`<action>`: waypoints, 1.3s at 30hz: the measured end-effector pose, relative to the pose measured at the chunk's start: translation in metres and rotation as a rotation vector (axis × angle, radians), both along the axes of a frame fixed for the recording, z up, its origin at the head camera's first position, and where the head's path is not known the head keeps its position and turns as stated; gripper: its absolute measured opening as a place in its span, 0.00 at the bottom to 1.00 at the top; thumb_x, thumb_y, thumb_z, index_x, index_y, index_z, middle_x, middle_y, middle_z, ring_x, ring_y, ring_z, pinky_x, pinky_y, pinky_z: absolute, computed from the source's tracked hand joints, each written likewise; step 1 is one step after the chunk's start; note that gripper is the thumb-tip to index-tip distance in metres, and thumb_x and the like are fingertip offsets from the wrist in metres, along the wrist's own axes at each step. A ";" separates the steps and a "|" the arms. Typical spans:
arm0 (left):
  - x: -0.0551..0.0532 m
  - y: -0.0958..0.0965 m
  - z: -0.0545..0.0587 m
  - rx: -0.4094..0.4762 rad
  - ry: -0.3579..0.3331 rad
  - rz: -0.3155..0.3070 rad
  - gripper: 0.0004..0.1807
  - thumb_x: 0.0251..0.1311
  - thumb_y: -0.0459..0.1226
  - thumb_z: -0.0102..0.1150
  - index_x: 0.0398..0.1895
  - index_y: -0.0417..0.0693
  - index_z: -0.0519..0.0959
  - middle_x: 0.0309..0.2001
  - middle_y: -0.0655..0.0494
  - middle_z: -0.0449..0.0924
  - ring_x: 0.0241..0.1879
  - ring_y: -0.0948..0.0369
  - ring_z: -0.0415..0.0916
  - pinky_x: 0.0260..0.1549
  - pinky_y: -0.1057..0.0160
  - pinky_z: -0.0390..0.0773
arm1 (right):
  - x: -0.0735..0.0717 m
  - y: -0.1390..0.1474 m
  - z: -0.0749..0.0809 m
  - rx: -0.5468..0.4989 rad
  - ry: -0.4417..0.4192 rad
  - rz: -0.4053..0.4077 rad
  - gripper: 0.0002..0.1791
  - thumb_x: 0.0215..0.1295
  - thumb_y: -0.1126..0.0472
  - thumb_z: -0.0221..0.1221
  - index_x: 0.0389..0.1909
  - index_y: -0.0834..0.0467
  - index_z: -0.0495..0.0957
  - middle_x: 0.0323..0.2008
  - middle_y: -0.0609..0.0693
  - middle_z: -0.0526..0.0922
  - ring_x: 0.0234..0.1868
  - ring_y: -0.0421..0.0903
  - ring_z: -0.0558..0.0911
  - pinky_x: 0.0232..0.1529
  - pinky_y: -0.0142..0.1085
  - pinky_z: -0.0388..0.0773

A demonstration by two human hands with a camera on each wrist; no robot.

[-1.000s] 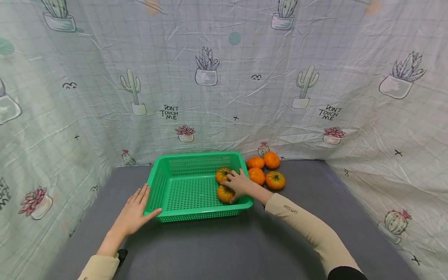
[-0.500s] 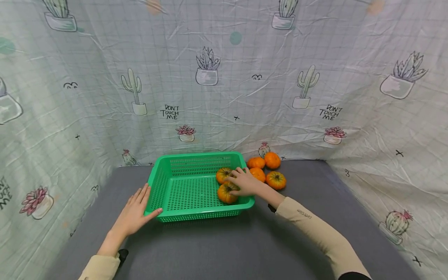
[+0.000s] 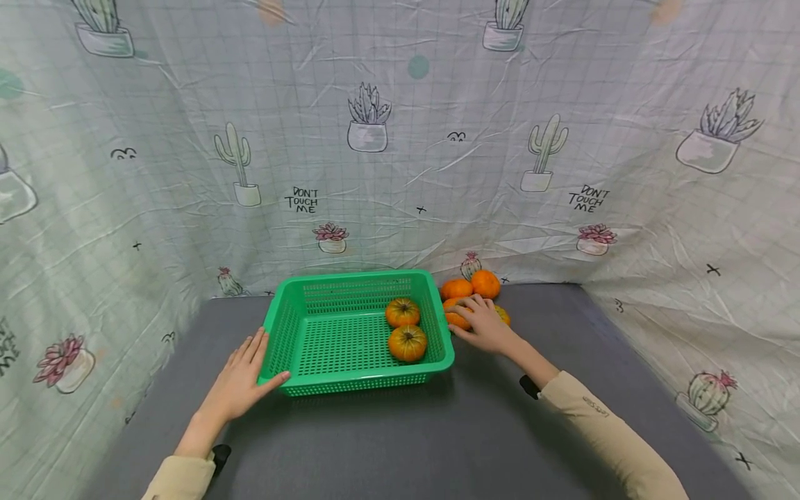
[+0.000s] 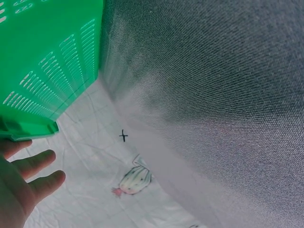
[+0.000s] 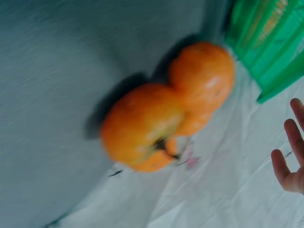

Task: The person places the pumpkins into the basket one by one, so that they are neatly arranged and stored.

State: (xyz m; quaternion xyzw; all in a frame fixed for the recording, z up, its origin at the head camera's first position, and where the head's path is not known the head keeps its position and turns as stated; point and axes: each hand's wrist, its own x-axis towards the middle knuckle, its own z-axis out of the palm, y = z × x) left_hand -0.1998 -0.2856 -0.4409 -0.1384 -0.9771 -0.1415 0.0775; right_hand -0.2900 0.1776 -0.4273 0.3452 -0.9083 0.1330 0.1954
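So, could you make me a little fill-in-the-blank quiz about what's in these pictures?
1. The basket is coloured ____.
2. Inside it lie ____ whole fruits.
3. The grip at the loose fruits is the person's ____ one.
4. The cloth behind reads "DON'T ____ ME".
Missing words: green; two; right; TOUCH.

Just right of the green basket (image 3: 359,380), the right grip (image 3: 484,328) partly hides two pumpkins (image 3: 503,316). The right wrist view blurs pumpkins and crops that grip; both wrist views cut off the basket.
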 end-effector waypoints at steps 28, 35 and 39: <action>0.000 -0.004 -0.003 -0.005 0.012 -0.006 0.49 0.55 0.60 0.47 0.69 0.36 0.44 0.69 0.38 0.42 0.65 0.37 0.45 0.58 0.36 0.50 | -0.026 0.080 -0.034 -0.033 -0.225 -0.345 0.37 0.59 0.46 0.55 0.65 0.59 0.56 0.67 0.63 0.49 0.62 0.64 0.55 0.49 0.61 0.56; -0.002 -0.003 -0.004 -0.003 0.017 -0.005 0.49 0.55 0.60 0.48 0.69 0.37 0.44 0.69 0.37 0.43 0.65 0.38 0.45 0.58 0.36 0.50 | -0.033 0.085 -0.037 0.010 -0.231 -0.335 0.42 0.56 0.44 0.57 0.65 0.62 0.55 0.66 0.63 0.53 0.61 0.65 0.57 0.47 0.62 0.57; -0.002 -0.003 -0.004 0.000 0.009 -0.004 0.50 0.55 0.60 0.48 0.69 0.37 0.43 0.69 0.38 0.42 0.66 0.38 0.44 0.59 0.36 0.49 | -0.035 0.087 -0.042 0.033 -0.238 -0.333 0.43 0.53 0.43 0.58 0.64 0.61 0.56 0.63 0.62 0.59 0.59 0.64 0.60 0.45 0.60 0.59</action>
